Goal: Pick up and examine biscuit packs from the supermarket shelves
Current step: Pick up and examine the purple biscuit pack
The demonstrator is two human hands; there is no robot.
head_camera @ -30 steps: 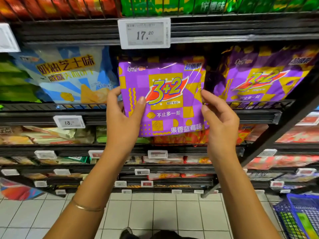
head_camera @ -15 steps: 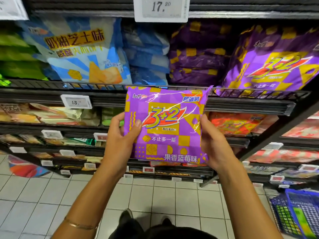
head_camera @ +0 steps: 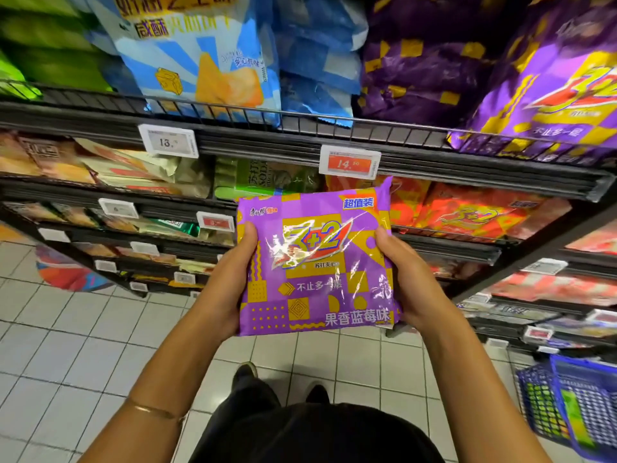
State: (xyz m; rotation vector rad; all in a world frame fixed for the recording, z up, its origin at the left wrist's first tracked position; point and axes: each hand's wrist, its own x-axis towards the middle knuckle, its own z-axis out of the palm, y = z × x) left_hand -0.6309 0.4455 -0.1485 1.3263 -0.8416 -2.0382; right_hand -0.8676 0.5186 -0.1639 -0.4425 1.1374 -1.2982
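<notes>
A purple and yellow "3+2" biscuit pack [head_camera: 315, 262] is held face up in front of the shelves, at about waist height. My left hand [head_camera: 230, 279] grips its left edge, thumb on the front. My right hand [head_camera: 405, 279] grips the right edge the same way. More purple packs of the same kind [head_camera: 547, 95] lie on the upper shelf at the right.
Black wire shelves [head_camera: 334, 142] hold blue [head_camera: 200, 61], green and orange snack packs, with price tags [head_camera: 349, 162] on the rails. A blue shopping basket [head_camera: 574, 402] stands on the tiled floor [head_camera: 83, 345] at the lower right. My shoes show below.
Both hands have pulled the purple pack off the upper shelf and brought it down and towards me. The view has tilted downward.
</notes>
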